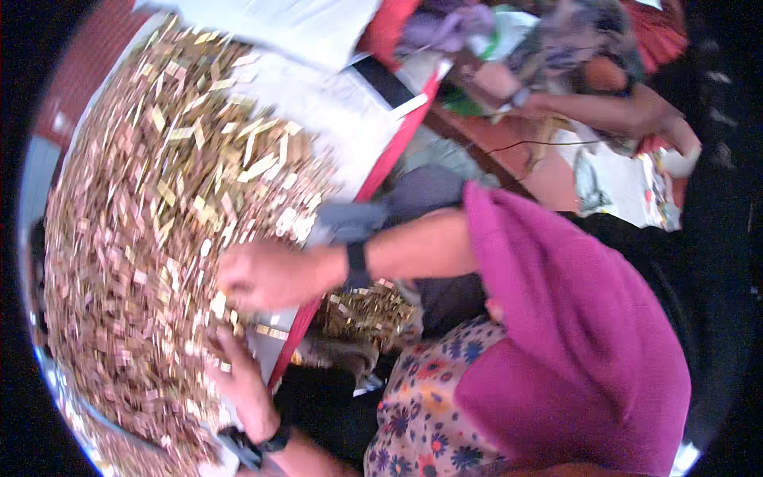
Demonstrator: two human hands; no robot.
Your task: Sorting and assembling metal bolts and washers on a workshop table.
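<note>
A broad heap of small flat rectangular pieces (pixel 159 238), brown, gold and pinkish, covers the white-topped surface (pixel 318 103). I cannot make out what kind of pieces they are. Over the heap's near edge is my right hand (pixel 274 274), with a dark band on its wrist; the fingers are curled together and blurred. A pale yellow piece (pixel 219 303) shows at their tips, though whether they grip it is unclear. Just below, my left hand (pixel 245 389) reaches to the pieces with its fingers apart, partly blurred. It also wears a dark wristband.
A red edge (pixel 389 159) borders the work surface. A dark flat object (pixel 383 84) rests near its far corner. More pieces (pixel 369 314) lie in a lower pile beside my lap. At the upper right another person's arm (pixel 596 111) works over papers (pixel 616 179).
</note>
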